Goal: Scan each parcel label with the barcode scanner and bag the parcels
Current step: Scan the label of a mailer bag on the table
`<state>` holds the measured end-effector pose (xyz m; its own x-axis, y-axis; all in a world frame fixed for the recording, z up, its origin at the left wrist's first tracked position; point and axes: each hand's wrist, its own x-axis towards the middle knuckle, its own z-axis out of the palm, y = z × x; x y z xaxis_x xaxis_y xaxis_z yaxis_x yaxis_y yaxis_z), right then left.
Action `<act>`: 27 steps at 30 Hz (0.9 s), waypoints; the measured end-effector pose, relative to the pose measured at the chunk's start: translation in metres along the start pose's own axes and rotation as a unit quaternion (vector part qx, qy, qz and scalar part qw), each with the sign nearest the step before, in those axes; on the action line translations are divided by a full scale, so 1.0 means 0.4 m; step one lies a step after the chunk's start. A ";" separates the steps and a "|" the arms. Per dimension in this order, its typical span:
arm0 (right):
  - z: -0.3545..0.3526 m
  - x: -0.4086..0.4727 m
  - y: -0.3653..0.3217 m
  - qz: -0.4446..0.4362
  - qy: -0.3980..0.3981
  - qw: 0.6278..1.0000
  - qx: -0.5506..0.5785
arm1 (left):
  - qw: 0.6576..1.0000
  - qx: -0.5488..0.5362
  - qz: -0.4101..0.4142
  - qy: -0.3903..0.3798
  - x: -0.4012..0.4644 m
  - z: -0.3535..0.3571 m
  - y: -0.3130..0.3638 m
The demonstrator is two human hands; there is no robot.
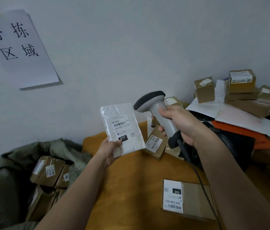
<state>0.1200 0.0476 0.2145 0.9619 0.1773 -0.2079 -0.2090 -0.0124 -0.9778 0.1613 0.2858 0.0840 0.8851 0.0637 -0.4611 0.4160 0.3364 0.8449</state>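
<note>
The left hand pinches a white parcel; the right hand grips the scanner, both above the surface.

One head-worn wide-angle view, facing forward and down.

It looks from close above the orange bench toward the grey wall; both forearms reach in from the bottom edge, and straight lines bow at the frame's margins.

Glossy plastic mailer, matt cardboard box
</note>
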 end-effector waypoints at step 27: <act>0.009 -0.149 -0.119 -0.074 -0.008 0.997 -0.036 | 0.996 -0.059 0.005 0.061 0.010 -0.029 0.007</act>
<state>0.0719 0.0410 0.2734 0.9782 0.1983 -0.0612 -0.0512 -0.0556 -0.9971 0.1635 0.2978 0.0816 0.8537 0.1796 -0.4888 0.3738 0.4424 0.8152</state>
